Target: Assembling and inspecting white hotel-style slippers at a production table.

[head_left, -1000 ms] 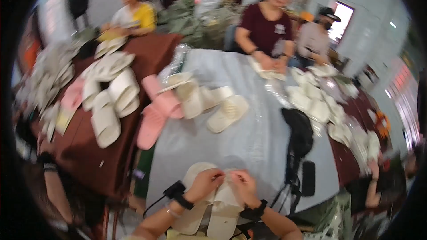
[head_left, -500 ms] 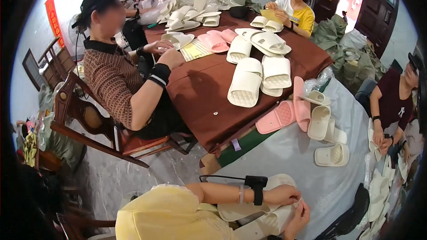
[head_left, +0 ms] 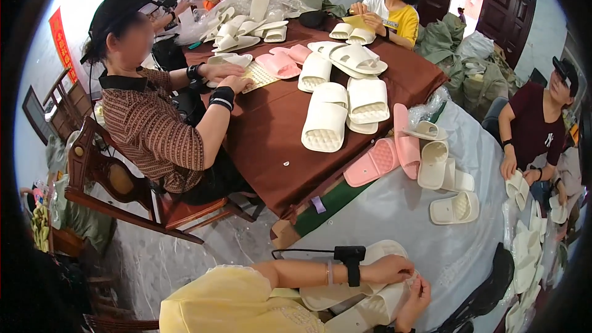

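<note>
In the head view, I see the wearer's left hand (head_left: pixel 391 269) and right hand (head_left: pixel 415 302) close together over a pair of cream slippers (head_left: pixel 381 307), which lies by the near edge of the grey-covered desk (head_left: pixel 425 246). Both hands have their fingertips drawn in by the strap of the right-hand slipper; whether they grip the strap or something small, I cannot tell. A black device (head_left: pixel 350 254) is strapped on the left wrist. A long black item (head_left: pixel 487 290) lies to the right of the hands. Toward the edge beside the brown-covered desk (head_left: pixel 265 160) are pink slippers (head_left: pixel 373 163), with loose cream slippers (head_left: pixel 454 208) next to them. More cream slippers (head_left: pixel 325 120) stand near the brown desk's right edge, while at its left edge a seated co-worker (head_left: pixel 151 126) has both hands by a yellow patterned sheet (head_left: pixel 261 77).
</note>
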Motion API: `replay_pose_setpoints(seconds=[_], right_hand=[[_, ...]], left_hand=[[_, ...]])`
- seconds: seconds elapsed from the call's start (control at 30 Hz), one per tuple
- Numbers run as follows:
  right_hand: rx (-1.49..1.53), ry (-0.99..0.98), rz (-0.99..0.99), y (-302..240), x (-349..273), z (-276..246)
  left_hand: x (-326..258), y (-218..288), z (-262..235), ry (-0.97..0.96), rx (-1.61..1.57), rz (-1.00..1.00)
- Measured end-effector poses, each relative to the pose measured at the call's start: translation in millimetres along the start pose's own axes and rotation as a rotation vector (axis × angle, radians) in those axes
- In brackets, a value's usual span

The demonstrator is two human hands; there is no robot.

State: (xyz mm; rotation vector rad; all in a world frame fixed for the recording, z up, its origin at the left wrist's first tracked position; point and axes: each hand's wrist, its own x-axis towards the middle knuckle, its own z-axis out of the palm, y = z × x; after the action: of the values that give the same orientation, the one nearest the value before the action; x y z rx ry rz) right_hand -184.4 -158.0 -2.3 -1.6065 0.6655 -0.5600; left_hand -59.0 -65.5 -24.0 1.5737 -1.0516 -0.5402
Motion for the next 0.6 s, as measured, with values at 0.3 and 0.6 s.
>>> replay_pose_setpoints(seconds=[0.3,0.6], right_hand=[[-0.137,-0.024,-0.049,-2.2,-0.9,-0.1],[-0.142,-0.023,-0.054,2.0,0.1,0.6]], left_hand=[[0.6,-1.3,0.5,-0.029,0.025,-0.007],[-1.1,2.5,-2.0,-0.007,0.027,-0.021]])
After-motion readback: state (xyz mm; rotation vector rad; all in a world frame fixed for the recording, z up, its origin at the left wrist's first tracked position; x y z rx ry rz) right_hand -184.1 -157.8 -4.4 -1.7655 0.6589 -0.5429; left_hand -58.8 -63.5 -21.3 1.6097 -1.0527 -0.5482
